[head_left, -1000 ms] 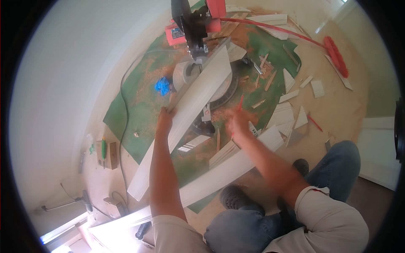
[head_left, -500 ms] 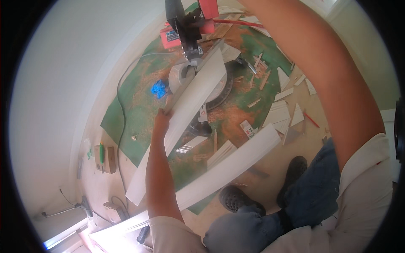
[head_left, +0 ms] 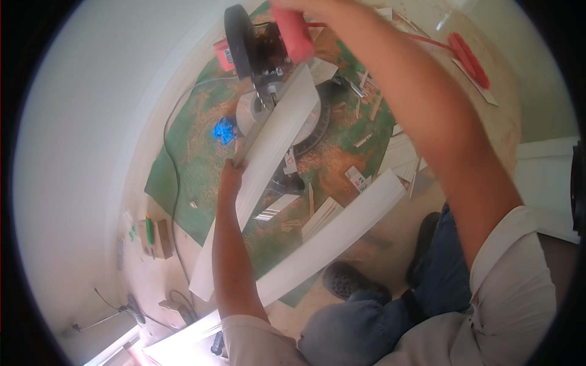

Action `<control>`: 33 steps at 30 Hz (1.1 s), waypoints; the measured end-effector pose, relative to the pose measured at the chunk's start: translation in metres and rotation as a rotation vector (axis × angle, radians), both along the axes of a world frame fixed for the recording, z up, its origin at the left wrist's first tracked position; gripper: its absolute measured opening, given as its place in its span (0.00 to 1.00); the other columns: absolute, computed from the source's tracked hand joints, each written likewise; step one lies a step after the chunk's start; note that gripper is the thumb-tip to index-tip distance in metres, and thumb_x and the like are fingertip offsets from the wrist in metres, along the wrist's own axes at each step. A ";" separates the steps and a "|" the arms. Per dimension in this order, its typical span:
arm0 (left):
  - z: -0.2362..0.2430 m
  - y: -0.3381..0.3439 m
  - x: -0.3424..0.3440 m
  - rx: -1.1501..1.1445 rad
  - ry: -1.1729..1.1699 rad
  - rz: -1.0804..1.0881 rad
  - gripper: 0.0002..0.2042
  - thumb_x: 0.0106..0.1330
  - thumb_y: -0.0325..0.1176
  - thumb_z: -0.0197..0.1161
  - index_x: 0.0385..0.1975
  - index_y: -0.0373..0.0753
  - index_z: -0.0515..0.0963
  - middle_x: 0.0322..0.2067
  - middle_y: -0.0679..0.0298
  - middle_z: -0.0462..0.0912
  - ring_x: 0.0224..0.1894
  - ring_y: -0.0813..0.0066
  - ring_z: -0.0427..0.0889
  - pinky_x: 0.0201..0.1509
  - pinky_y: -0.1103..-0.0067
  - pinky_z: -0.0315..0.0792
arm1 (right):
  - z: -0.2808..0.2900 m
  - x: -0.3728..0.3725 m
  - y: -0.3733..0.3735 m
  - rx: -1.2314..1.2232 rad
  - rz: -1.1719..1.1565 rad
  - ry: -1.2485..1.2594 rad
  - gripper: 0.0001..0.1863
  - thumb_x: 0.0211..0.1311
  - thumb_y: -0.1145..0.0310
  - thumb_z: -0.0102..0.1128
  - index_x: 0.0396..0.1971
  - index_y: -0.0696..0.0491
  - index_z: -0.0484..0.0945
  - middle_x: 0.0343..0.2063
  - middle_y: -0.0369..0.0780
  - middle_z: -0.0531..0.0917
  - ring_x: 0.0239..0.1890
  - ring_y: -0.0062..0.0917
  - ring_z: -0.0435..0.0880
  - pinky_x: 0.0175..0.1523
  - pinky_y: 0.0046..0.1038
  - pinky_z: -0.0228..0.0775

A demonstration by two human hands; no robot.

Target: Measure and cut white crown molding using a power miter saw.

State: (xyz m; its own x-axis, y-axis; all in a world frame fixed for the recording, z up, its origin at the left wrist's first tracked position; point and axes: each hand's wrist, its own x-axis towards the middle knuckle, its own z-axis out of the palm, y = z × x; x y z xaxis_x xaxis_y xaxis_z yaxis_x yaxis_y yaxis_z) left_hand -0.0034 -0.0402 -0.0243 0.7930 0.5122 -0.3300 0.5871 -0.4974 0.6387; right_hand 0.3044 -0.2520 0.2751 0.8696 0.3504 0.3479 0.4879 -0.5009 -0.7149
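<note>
A long white moulding (head_left: 268, 143) lies slantwise across the round base of a miter saw (head_left: 317, 125), its angled end under the saw head. My left hand (head_left: 232, 172) is closed on the moulding's left edge, below the saw. My right arm reaches over to the saw head, where my right hand (head_left: 298, 5) is closed at the red handle; the top edge of the view cuts it off and its fingers are mostly hidden. The black blade guard (head_left: 239, 39) and red motor housing (head_left: 294, 36) stand above the moulding's far end.
A second white moulding (head_left: 342, 235) lies nearer my feet. Sawdust and offcuts (head_left: 322, 216) cover a green sheet (head_left: 183, 165). Around it are a crumpled blue wrapper (head_left: 224, 130), a grey cable (head_left: 174, 201), a small box (head_left: 160, 239) and a red broom (head_left: 469, 61).
The saw head has shifted left and lower, with my right arm swinging left along with it. My left hand keeps its hold on the moulding. The view has moved slightly.
</note>
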 end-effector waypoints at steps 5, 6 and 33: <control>-0.003 -0.008 -0.002 0.013 0.020 -0.011 0.26 0.66 0.49 0.62 0.49 0.30 0.71 0.42 0.42 0.81 0.45 0.48 0.81 0.48 0.62 0.72 | 0.009 -0.112 -0.046 0.131 0.105 0.198 0.20 0.62 0.64 0.57 0.47 0.62 0.66 0.34 0.51 0.82 0.35 0.42 0.86 0.40 0.38 0.80; -0.003 -0.010 0.004 0.001 0.053 0.010 0.28 0.66 0.50 0.63 0.53 0.30 0.71 0.46 0.43 0.81 0.48 0.52 0.80 0.52 0.64 0.71 | 0.002 -0.117 -0.047 0.089 0.067 0.139 0.19 0.63 0.64 0.57 0.47 0.62 0.66 0.33 0.51 0.82 0.34 0.41 0.86 0.39 0.37 0.80; 0.014 -0.005 0.002 -0.007 0.127 -0.065 0.24 0.69 0.49 0.57 0.50 0.32 0.71 0.42 0.48 0.80 0.42 0.57 0.78 0.48 0.65 0.70 | -0.073 -0.167 -0.061 0.247 0.047 0.045 0.19 0.66 0.65 0.58 0.46 0.57 0.60 0.34 0.56 0.81 0.35 0.48 0.86 0.42 0.42 0.80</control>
State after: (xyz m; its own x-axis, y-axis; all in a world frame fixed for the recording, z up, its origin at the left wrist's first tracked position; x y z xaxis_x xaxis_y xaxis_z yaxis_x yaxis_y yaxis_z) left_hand -0.0013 -0.0453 -0.0098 0.7762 0.4581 -0.4332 0.6299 -0.5325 0.5654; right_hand 0.1377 -0.3128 0.2017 0.8706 0.3005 0.3895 0.4718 -0.2859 -0.8341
